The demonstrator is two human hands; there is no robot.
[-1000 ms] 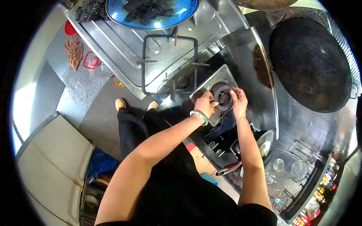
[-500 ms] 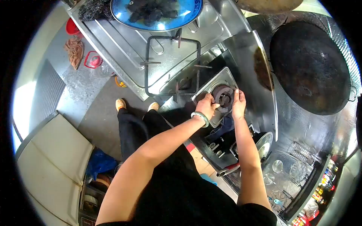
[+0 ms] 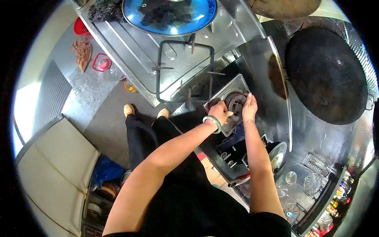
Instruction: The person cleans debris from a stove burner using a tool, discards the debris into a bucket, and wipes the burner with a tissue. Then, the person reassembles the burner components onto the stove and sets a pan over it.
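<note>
A dark round burner ring (image 3: 235,103) sits over the square metal drip tray (image 3: 239,82) of a black gas stove. My left hand (image 3: 220,112), with a bangle at the wrist, grips the ring's left side between thumb and fingers. At the ring's right side, my right hand (image 3: 249,108) has its fingers close together against the edge. A dark cloth (image 3: 235,136) lies just below the tray. Up and to the left is a square black pot stand (image 3: 159,81) on the metal surface.
A blue glass lid (image 3: 169,15) and a black scouring clump (image 3: 104,11) lie at the top. A large black wok (image 3: 325,75) is at right. Below it are a pot lid (image 3: 278,155) and a wire rack (image 3: 316,162) with utensils. Stove knobs (image 3: 225,156) face me.
The ring has turned from lying more level to tilted between my hands. My right hand's thumb and fingers have shifted along its right edge. The whole view has moved slightly.
</note>
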